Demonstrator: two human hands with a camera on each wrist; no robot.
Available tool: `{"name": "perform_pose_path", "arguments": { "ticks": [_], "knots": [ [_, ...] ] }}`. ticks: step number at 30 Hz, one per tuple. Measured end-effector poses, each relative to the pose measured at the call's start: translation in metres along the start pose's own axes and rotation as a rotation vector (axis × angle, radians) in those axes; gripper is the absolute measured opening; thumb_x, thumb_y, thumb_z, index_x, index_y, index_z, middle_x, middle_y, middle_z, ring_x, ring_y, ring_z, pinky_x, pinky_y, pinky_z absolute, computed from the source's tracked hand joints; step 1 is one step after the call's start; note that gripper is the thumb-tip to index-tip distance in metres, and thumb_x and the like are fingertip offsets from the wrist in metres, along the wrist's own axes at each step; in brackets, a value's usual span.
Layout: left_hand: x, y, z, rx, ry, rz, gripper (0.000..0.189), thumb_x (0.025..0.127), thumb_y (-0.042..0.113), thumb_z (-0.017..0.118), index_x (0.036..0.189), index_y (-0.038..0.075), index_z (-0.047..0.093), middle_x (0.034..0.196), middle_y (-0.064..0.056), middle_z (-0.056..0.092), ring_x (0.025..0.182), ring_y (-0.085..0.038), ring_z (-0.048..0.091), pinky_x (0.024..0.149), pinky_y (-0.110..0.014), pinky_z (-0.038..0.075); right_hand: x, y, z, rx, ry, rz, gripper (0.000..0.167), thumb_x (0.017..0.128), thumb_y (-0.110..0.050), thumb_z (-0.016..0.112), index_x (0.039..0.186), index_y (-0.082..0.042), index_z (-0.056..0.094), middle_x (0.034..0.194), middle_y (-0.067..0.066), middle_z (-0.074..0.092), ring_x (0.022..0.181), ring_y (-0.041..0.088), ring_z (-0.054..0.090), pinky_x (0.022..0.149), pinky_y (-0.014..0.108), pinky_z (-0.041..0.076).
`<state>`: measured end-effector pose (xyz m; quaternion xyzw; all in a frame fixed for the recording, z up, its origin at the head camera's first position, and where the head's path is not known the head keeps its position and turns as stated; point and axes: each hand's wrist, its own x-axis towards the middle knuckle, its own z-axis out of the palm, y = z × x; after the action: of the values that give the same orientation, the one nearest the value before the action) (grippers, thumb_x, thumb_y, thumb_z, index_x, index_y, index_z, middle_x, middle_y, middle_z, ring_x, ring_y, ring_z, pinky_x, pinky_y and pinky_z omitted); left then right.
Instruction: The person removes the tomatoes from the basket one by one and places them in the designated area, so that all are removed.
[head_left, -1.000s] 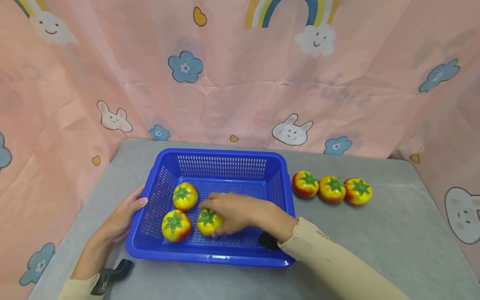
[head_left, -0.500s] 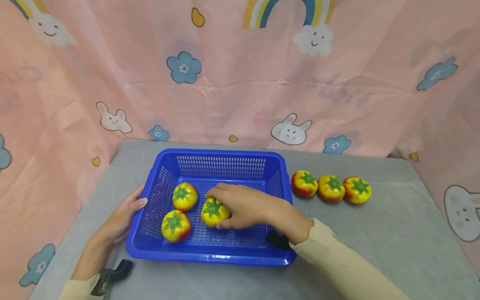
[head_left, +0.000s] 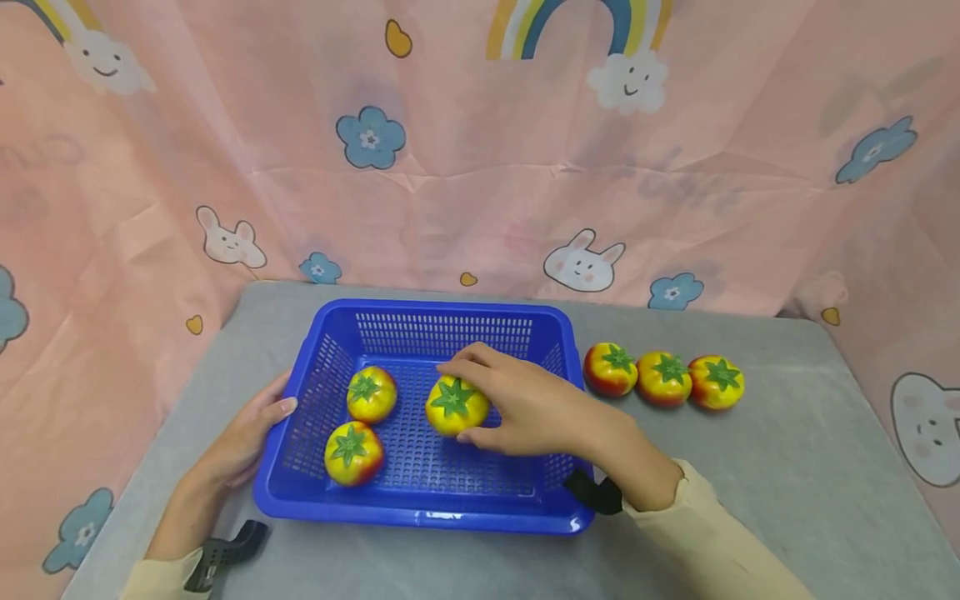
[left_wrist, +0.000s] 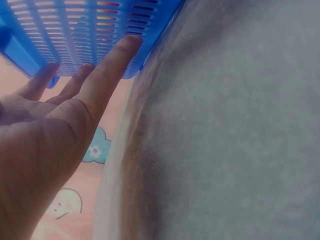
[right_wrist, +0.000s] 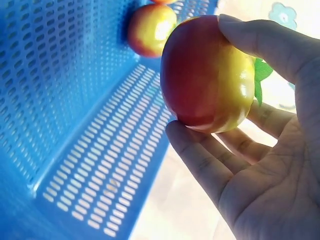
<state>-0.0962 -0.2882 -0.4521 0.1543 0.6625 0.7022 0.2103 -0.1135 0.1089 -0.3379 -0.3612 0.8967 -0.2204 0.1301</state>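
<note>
My right hand holds a yellow-and-red artificial tomato with a green star-shaped top between thumb and fingers. In the right wrist view this tomato is held up off the floor of the blue plastic basket. Two similar tomatoes, a rear one and a front one, sit in the basket's left part. At the basket's left side is my left hand, its thumb by the rim. The left wrist view shows that hand's straight fingers touching the slotted outer wall.
Right of the basket, three more tomatoes stand in a row on the grey table: a left one, a middle one and a right one. A pink printed cloth hangs behind the table.
My right hand has lifted the tomato from beside the other two and moved it rightward and up within the basket's outline. The left hand and the basket have stayed in place.
</note>
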Motion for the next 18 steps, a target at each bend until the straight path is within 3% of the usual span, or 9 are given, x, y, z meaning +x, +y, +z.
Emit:
{"name": "perform_pose_path", "arguments": {
  "ticks": [11,18],
  "knots": [
    [0.001,0.0,-0.002,-0.005,0.001,0.007,0.064,0.113,0.016,0.03,0.17,0.005,0.001,0.143,0.016,0.062,0.123,-0.011,0.07,0.094,-0.036,0.064,-0.03,0.012,-0.008,0.046,0.152,0.066,0.079,0.092,-0.036,0.083,0.16,-0.019,0.046,0.161,0.004,0.051,0.145,0.026,0.054,0.118,0.051,0.05],
    [0.0,0.001,0.0,0.002,0.0,-0.002,0.066,0.114,0.017,0.031,0.169,0.003,-0.002,0.143,0.018,0.061,0.124,-0.01,0.069,0.095,-0.036,0.063,-0.045,0.018,-0.005,0.087,0.258,0.079,0.08,0.088,-0.03,0.087,0.155,-0.012,0.048,0.158,0.008,0.053,0.143,0.028,0.056,0.113,0.049,0.055]
  ]
}}
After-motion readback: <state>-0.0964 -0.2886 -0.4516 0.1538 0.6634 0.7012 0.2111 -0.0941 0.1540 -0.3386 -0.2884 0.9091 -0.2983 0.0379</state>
